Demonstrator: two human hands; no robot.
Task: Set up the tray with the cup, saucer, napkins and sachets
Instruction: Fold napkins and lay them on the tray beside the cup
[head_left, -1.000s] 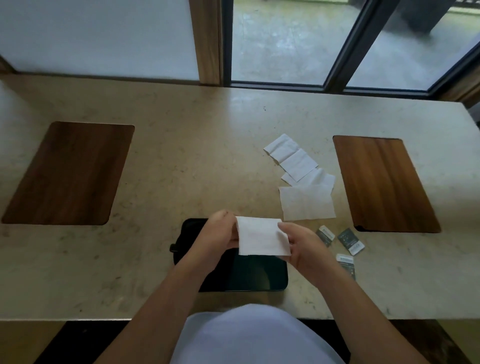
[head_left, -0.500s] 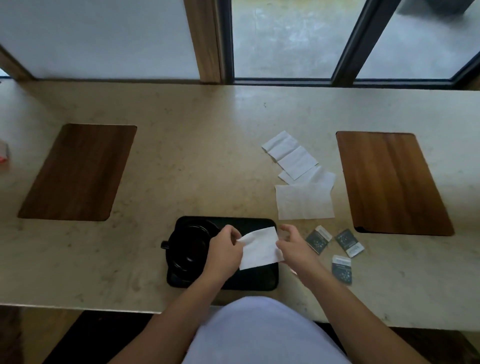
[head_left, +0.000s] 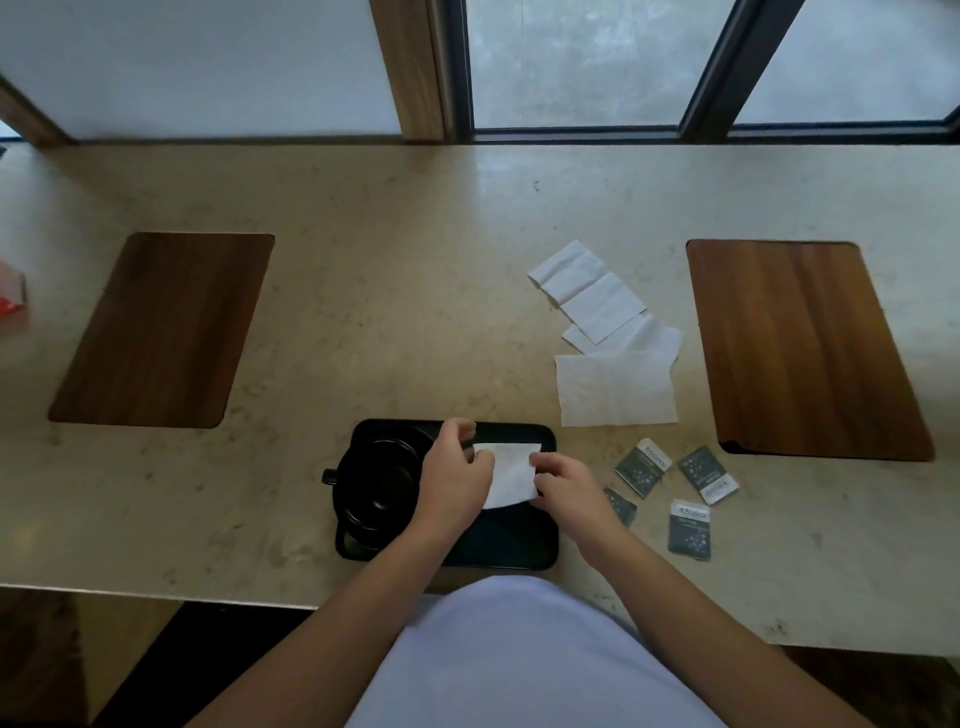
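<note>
A black tray (head_left: 519, 545) lies at the near edge of the counter. On its left half stands a black cup (head_left: 382, 480) on a black saucer (head_left: 356, 519), handle to the left. Over the tray's right half both hands hold a folded white napkin (head_left: 511, 475): my left hand (head_left: 452, 478) pinches its left edge, my right hand (head_left: 569, 488) its right edge. Several more white napkins (head_left: 613, 389) lie spread on the counter to the right. Several dark sachets (head_left: 688, 527) lie beside the tray, one (head_left: 621, 504) partly behind my right wrist.
Two wooden boards are set into the beige counter, one at the left (head_left: 161, 332) and one at the right (head_left: 800, 348). A red and white object (head_left: 10, 296) shows at the far left edge. Windows run along the counter's far side.
Both hands have lowered the folded napkin down over the tray's right half. The camera has tipped so the cup and saucer now show.
</note>
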